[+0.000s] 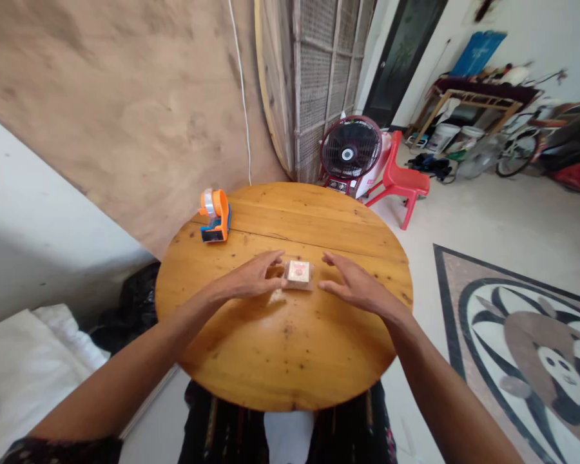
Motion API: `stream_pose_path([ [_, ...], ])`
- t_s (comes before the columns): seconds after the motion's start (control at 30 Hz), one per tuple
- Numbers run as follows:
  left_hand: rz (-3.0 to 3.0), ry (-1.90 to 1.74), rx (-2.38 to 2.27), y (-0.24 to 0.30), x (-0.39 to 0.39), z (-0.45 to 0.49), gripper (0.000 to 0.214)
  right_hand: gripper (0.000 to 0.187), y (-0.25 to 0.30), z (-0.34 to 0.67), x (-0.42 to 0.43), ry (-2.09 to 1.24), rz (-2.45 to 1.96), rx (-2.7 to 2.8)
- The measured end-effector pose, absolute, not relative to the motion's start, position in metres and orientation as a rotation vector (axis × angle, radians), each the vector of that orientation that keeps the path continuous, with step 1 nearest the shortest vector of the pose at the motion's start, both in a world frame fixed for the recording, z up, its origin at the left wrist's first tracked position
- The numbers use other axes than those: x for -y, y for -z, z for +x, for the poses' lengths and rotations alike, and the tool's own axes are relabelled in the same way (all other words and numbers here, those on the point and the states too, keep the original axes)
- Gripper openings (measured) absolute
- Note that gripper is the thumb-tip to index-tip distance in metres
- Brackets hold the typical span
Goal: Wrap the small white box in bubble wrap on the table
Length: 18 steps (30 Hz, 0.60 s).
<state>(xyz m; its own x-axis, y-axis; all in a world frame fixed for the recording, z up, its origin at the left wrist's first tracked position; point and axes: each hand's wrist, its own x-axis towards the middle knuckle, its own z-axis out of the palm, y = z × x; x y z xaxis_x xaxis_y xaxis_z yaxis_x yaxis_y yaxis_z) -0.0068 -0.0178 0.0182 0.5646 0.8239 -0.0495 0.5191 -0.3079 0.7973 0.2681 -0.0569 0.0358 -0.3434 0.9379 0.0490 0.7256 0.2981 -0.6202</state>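
Note:
A small pale box with reddish print (298,271), in what looks like clear plastic wrap, lies on the round wooden table (290,348). Just left of it is my left hand (256,276), thumb and fingers apart, its tips close to the wrap; whether they touch it I cannot tell. On the other side my right hand (350,281) is held open, with a small gap between its fingertips and the box. Neither hand grips anything.
An orange and blue tape dispenser (216,216) stands at the table's back left edge. Beyond the table are a dark red fan (350,148) and a red plastic chair (400,177). A plywood board (125,96) rises at the left.

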Motion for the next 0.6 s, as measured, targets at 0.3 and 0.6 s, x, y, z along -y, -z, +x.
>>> stream_pose_path([
  [0.3, 1.178, -1.154, -1.025, 0.025, 0.071, 0.038, 0.054, 0.063, 0.027, 0.213, 0.081, -0.872, -1.345, 1.564],
  [0.6, 1.012, -1.225, -0.89, 0.022, 0.074, 0.074, 0.057, 0.057, 0.026, 0.186, 0.086, -0.763, -1.299, 1.625],
])
